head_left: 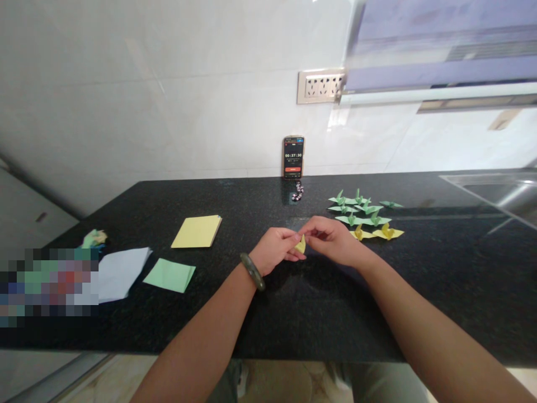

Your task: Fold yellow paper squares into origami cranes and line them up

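Note:
Above the middle of the black countertop point(319, 324), both my hands meet around a small piece of folded yellow paper point(301, 245). My left hand point(279, 246), with a dark bangle at its wrist, pinches the paper from the left. The fingers of my right hand point(329, 238) are closed at its upper right edge; they partly hide it. Just beyond my right hand stand yellow paper cranes point(388, 232), and behind them several green paper cranes point(344, 219) in rows.
To the left lie a yellow paper stack point(196, 232), green paper point(170, 275) and white sheets point(121, 273). A phone point(293, 158) showing a timer leans on the wall, its beaded strap point(297, 191) hanging down. A metal sink point(512, 196) is at far right, wall sockets point(322, 86) above.

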`<action>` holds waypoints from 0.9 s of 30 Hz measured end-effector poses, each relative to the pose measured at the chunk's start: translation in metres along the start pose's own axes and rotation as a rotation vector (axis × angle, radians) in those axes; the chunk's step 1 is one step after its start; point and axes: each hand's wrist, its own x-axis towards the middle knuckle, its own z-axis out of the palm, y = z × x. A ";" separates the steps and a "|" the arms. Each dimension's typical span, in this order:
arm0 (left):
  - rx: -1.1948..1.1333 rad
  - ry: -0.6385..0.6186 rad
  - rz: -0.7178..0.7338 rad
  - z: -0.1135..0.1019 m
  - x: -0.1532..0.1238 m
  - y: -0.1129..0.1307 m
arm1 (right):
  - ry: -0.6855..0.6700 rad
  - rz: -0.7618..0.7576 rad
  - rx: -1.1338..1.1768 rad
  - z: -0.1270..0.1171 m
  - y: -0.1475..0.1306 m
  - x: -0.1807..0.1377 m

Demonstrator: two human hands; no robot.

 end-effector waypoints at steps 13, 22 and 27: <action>-0.028 -0.022 0.025 -0.003 0.001 -0.002 | -0.011 0.098 -0.009 -0.003 -0.002 -0.001; -0.197 -0.053 -0.007 -0.003 0.002 -0.004 | 0.083 0.023 -0.072 -0.004 -0.003 0.000; -0.326 -0.083 0.022 -0.001 0.003 -0.006 | 0.168 -0.045 -0.111 -0.003 -0.006 -0.001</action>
